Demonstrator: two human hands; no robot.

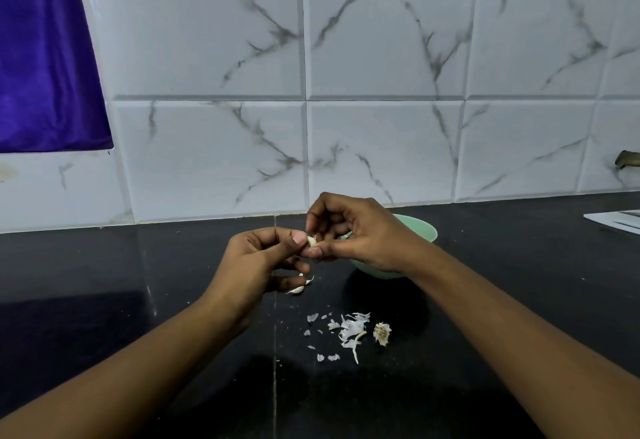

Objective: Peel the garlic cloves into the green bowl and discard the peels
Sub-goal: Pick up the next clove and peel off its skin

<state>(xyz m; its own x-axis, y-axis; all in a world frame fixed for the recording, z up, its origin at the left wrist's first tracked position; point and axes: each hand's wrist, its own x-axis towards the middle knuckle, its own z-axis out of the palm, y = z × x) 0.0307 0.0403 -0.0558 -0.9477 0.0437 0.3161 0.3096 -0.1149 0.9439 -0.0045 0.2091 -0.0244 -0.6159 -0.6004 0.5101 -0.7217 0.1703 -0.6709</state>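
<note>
Nearest, peels (pixel 349 331) are lying scattered on the dark table (pixel 138 300). Just beyond them, a spare clove (pixel 297 289) is sitting below the left hand (pixel 252 258). That hand is pinching the garlic clove (pixel 311 241) above the table, and the right hand (pixel 367 234) is nipping it with thumb and fingertips. The green bowl (pixel 422 230) is sitting just behind the right hand, to the clove's right, so that hand looks nearer for the drop.
</note>
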